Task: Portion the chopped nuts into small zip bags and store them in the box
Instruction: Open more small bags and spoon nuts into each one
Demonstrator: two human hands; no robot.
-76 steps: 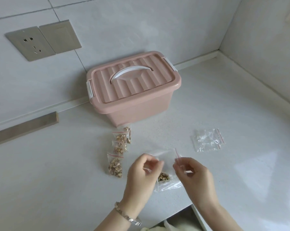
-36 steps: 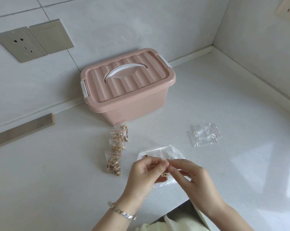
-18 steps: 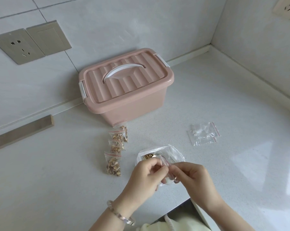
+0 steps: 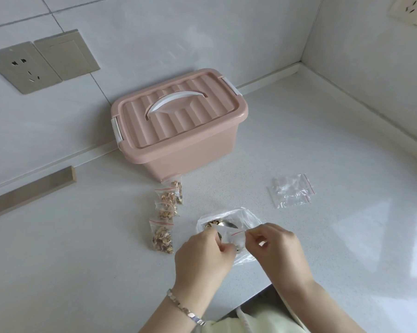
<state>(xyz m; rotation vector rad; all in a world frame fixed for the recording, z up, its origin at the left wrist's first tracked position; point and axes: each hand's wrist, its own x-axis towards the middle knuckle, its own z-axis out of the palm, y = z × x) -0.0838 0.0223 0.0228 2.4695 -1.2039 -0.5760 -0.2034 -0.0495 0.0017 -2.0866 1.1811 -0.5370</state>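
Between my two hands is a small zip bag with a red strip. My left hand pinches its left edge and my right hand pinches its right edge. Under it lies a larger clear bag holding chopped nuts and a metal spoon. Several filled small bags lie in a row to the left, reaching the pink box. The box stands against the wall with its lid on and clips down.
A pile of empty zip bags lies on the white counter to the right. Wall sockets are at upper left and a wooden strip at left. The counter's front edge is just under my wrists.
My hands have drawn slightly apart, stretching the small bag's mouth between them. The view has shifted a little; the box and other bags have not moved.
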